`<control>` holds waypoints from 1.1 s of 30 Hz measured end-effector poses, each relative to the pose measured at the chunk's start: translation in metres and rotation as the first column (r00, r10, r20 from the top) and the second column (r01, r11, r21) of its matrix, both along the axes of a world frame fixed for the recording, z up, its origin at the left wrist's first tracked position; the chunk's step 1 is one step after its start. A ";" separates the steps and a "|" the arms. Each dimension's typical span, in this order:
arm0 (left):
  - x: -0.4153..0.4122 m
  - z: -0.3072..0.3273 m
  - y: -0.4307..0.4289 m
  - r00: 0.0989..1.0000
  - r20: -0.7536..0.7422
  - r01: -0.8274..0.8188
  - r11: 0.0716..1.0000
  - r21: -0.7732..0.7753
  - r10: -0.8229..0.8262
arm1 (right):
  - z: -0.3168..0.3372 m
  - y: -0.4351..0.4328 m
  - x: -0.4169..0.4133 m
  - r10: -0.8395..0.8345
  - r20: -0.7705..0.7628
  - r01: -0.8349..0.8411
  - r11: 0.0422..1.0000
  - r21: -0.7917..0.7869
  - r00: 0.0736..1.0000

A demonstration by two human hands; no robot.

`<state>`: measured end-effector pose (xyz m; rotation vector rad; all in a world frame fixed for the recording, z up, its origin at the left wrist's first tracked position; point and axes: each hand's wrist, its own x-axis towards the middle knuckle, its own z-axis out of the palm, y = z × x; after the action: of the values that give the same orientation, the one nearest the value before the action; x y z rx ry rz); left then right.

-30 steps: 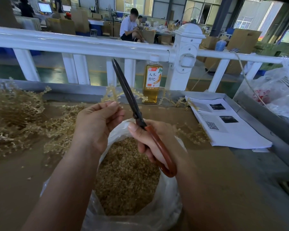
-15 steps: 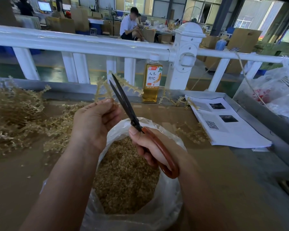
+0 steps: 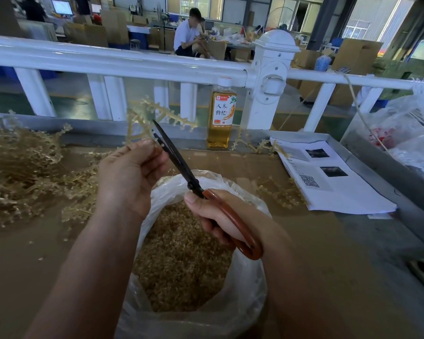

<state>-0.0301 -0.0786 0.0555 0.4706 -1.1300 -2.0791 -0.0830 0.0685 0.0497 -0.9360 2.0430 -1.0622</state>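
L hand (image 3: 130, 177) is pinching a pale yellow branched plastic sprig (image 3: 154, 118) w/ fingers together; R hand (image 3: 220, 216) is gripping red-handled black scissors (image 3: 179, 162), blades touching sprig, over clear plastic bag (image 3: 245, 302).

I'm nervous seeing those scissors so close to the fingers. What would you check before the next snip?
1. Left hand pinches the sprig firmly: ok.
2. Right hand grips the scissors by the red handles: ok.
3. Blades open around a stem: they look closed together, not ok.
4. Left fingertips clear of the blades: very close, cannot tell.
5. Bag open below the hands to catch pieces: ok.
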 end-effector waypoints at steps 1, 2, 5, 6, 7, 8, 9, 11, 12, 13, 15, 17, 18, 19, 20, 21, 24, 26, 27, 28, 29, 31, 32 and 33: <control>0.000 0.000 0.002 1.000 0.007 0.006 1.000 -0.021 -0.006 | 0.000 0.000 0.000 -0.005 0.014 0.006 1.000 -0.009 1.000; 0.000 0.000 0.004 1.000 0.014 0.012 0.999 -0.040 -0.012 | 0.000 0.000 0.000 -0.010 0.027 0.011 1.000 -0.019 1.000; -0.001 0.000 0.011 0.999 0.030 0.027 0.997 -0.073 -0.025 | -0.001 0.000 -0.002 -0.022 0.022 0.023 0.999 -0.027 0.999; -0.002 0.000 0.013 0.999 0.034 0.030 0.996 -0.079 -0.027 | -0.001 0.000 -0.002 -0.026 0.019 0.027 0.999 -0.025 0.999; -0.002 0.000 0.014 0.999 0.036 0.027 0.996 -0.082 -0.024 | -0.001 0.001 -0.003 -0.028 0.020 0.029 0.999 -0.025 0.999; -0.002 0.001 0.015 0.999 0.036 0.019 0.997 -0.081 -0.016 | -0.001 0.001 -0.003 -0.027 0.019 0.028 0.999 -0.025 0.999; -0.001 0.001 0.015 0.999 0.032 0.006 0.997 -0.077 -0.003 | 0.000 0.001 -0.003 -0.022 0.014 0.022 0.999 -0.023 1.000; -0.001 0.002 0.013 1.000 0.023 -0.018 0.998 -0.065 0.020 | 0.000 0.000 -0.003 -0.006 -0.002 0.006 1.000 -0.008 1.000; -0.002 0.002 0.012 0.999 0.024 -0.023 0.998 -0.062 0.025 | -0.001 0.000 -0.003 -0.003 -0.008 0.003 1.000 -0.001 1.000; -0.002 0.002 0.011 0.999 0.026 -0.025 0.998 -0.062 0.026 | -0.001 -0.001 -0.003 -0.005 -0.012 0.005 1.000 0.006 1.000; -0.002 0.002 0.011 0.999 0.030 -0.021 0.998 -0.065 0.023 | -0.001 -0.001 -0.003 -0.002 -0.021 0.003 1.000 0.018 1.000; -0.002 0.002 0.012 0.999 0.034 -0.015 0.997 -0.071 0.017 | -0.001 -0.002 -0.003 -0.003 -0.021 0.003 1.000 0.023 1.000; -0.002 0.002 0.012 0.999 0.037 -0.013 0.997 -0.071 0.016 | -0.001 -0.001 -0.003 -0.008 -0.014 0.008 1.000 0.019 1.000; -0.002 0.002 0.012 0.999 0.038 -0.011 0.997 -0.072 0.014 | -0.001 -0.001 -0.003 -0.014 -0.008 0.014 1.000 0.014 1.000; -0.002 0.002 0.012 0.999 0.040 -0.009 0.997 -0.074 0.012 | -0.002 -0.001 -0.003 -0.017 -0.008 0.017 1.000 0.010 1.000; -0.002 0.002 0.013 0.999 0.042 -0.006 0.997 -0.078 0.009 | -0.002 -0.001 -0.003 -0.017 -0.013 0.017 1.000 0.007 1.000; -0.002 0.002 0.013 0.998 0.056 0.019 0.996 -0.092 -0.014 | -0.002 -0.001 -0.002 -0.016 -0.017 0.016 1.000 -0.013 1.000; -0.003 0.002 0.015 0.997 0.066 0.038 0.994 -0.103 -0.032 | -0.002 -0.001 -0.002 -0.026 0.007 0.026 1.000 -0.016 1.000; -0.003 0.001 0.015 0.997 0.071 0.046 0.993 -0.109 -0.039 | -0.002 0.000 -0.002 -0.035 0.026 0.035 0.999 -0.016 0.999; -0.002 0.001 0.015 0.996 0.074 0.054 0.992 -0.113 -0.045 | -0.001 0.000 -0.002 -0.045 0.048 0.046 0.999 -0.018 0.998; -0.002 0.001 0.015 0.996 0.075 0.061 0.992 -0.113 -0.053 | -0.001 0.000 -0.001 -0.051 0.066 0.053 0.998 -0.025 0.997; -0.001 0.001 0.014 0.995 0.071 0.074 0.992 -0.098 -0.067 | -0.001 -0.001 0.001 -0.048 0.073 0.051 0.998 -0.038 0.996; -0.001 0.001 0.013 0.995 0.067 0.081 0.993 -0.083 -0.076 | 0.000 -0.001 0.002 -0.044 0.073 0.047 0.998 -0.044 0.996; -0.002 0.001 0.012 0.994 0.062 0.090 0.994 -0.068 -0.085 | 0.000 -0.001 0.002 -0.040 0.074 0.044 0.998 -0.050 0.996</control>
<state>-0.0317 -0.0665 0.0568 0.4587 -1.2749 -2.1045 -0.0809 0.0672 0.0499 -0.8700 1.9918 -1.1598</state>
